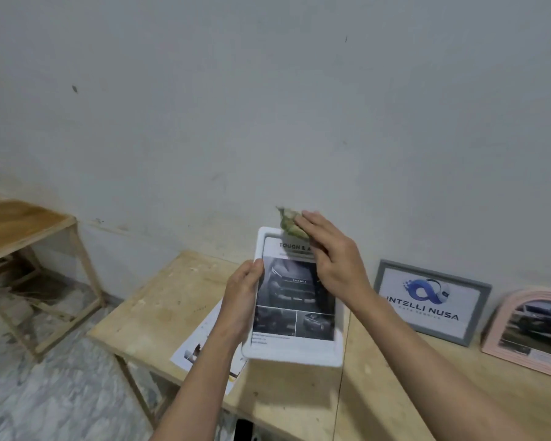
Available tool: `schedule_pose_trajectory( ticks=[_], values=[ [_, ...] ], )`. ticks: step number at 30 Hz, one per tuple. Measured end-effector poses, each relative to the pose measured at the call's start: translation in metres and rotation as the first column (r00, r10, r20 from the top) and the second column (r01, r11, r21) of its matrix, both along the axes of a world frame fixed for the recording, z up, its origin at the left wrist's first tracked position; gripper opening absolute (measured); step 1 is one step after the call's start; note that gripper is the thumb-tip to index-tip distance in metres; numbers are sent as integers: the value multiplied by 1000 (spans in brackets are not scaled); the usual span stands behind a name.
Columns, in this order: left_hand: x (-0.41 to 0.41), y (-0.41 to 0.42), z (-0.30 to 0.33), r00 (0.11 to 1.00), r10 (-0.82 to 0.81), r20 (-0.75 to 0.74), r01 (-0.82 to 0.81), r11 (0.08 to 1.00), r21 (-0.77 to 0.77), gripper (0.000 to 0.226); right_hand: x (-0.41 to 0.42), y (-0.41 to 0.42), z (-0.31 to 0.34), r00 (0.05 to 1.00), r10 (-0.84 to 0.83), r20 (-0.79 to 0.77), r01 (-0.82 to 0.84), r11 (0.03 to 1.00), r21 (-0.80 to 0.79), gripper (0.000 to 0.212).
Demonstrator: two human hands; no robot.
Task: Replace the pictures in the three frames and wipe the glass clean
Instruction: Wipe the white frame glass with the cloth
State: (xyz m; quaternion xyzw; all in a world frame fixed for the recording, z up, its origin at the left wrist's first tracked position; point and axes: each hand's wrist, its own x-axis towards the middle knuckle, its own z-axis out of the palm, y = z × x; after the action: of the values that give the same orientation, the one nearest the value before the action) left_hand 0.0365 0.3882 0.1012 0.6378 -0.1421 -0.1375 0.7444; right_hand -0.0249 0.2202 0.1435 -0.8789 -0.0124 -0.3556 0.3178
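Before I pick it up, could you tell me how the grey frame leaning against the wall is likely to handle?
The grey frame looks rigid and flat, so it should lift without flexing. It only leans on the wall, so a nudge could tip or slide it on the wooden table. Its front may be glass, so probably fragile and smooth.

Open wall space above and to the left of the white frame (295, 300), which is held up over the wooden table (159, 300), so there's room to swing that way. To the right it's tighter: the grey frame (431, 302) and the pink arched frame (531, 332) lean against the wall, close together along the back edge. Loose printed sheets (204, 342) lie on the tabletop under the left forearm, and a second wooden table (19, 227) stands well apart at far left.
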Motion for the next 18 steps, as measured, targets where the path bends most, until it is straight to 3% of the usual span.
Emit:
schedule_pose_trajectory(
  ticks=[4, 7, 9, 11, 13, 15, 18],
  values=[
    [3, -6, 5, 996, 66, -67, -77, 978, -195, 25, 16, 33, -14, 987, 153, -50, -161, 944, -289, 35],
    [21, 12, 10, 983, 114, -144, -149, 953, -264, 25, -9, 59, -54, 917, 379, -123, -397, 841, -367, 35],
    [29, 22, 9, 985, 160, -58, -168, 971, -171, 28, -24, 63, -70, 849, 449, -280, -524, 784, -332, 43],
    [29, 27, 6, 985, 169, -18, -170, 979, -114, 31, -31, 58, -59, 790, 476, -386, -569, 804, -173, 43],
    [25, 29, 5, 989, 150, -7, -150, 984, -97, 34, -24, 47, -31, 850, 420, -319, -472, 876, -103, 51],
    [21, 27, 7, 994, 103, 35, -101, 994, -51, 37, -3, 27, 1, 966, 226, -122, -245, 954, -173, 59],
    [14, 23, 17, 994, 105, 42, -100, 991, -94, 35, 22, 3, 18, 999, 51, 16, -43, 945, -324, 51]
  ],
)
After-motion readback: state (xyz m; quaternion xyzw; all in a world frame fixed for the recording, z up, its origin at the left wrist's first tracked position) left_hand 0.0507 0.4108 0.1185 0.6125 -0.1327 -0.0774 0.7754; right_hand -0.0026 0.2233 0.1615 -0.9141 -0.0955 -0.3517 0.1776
